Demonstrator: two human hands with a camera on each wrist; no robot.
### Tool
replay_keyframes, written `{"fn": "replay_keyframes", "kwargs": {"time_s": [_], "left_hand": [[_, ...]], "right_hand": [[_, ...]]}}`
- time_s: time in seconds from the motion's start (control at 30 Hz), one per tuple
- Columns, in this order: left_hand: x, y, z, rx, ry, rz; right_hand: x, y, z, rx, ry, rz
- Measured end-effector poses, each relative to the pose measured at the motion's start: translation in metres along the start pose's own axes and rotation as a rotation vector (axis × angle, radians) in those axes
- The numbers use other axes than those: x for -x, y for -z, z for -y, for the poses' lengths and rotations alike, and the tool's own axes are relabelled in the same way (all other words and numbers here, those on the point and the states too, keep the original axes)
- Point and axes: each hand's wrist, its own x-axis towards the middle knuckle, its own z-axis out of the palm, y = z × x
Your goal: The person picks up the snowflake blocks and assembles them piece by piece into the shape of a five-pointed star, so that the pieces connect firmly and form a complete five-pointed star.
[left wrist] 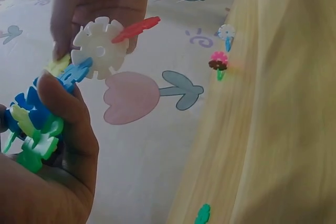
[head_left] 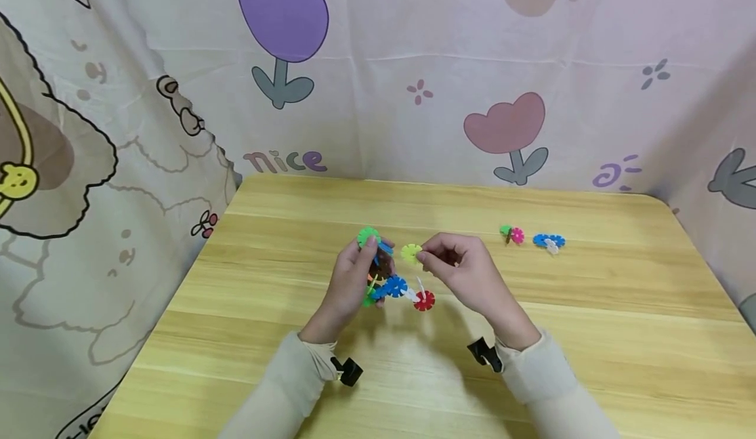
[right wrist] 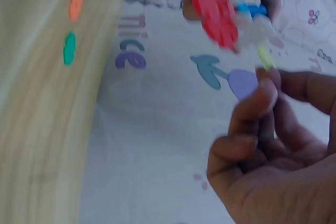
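My left hand [head_left: 345, 275] grips a cluster of interlocking notched plastic discs. Green [head_left: 368, 236], brown and blue discs [head_left: 396, 286] show in it, and a white disc [left wrist: 100, 48] and a red disc [head_left: 424, 300] stick out on the right. The palm and fingers hide part of the cluster. Between thumb and fingertips, my right hand [head_left: 469, 271] pinches a single yellow disc [head_left: 411, 253] by its edge, just right of the cluster's upper part. In the right wrist view the yellow disc [right wrist: 265, 57] appears edge-on, near the cluster; whether they touch I cannot tell.
On the wooden table [head_left: 590, 334], two small joined groups lie at the back right: a pink, green and brown one [head_left: 516, 235] and a blue and white one [head_left: 549, 241]. The right wrist view shows a loose orange disc [right wrist: 76, 3] and a green disc [right wrist: 69, 49]. A patterned cloth [head_left: 378, 124] hangs behind.
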Motion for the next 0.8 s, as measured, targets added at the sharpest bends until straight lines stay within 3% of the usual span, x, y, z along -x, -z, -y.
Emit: {"fn": "replay_keyframes", "kwargs": {"time_s": [0.43, 0.6, 0.8], "left_hand": [[0.003, -0.008, 0.003, 0.002, -0.015, 0.021], [0.005, -0.011, 0.004, 0.005, 0.002, 0.030], [0.006, -0.012, 0.005, 0.007, -0.025, 0.072]], "right_hand": [[0.005, -0.010, -0.001, -0.025, 0.007, -0.055], [0.005, -0.011, 0.000, -0.012, 0.027, -0.048], [0.005, -0.009, 0.001, -0.060, 0.017, -0.032]]}}
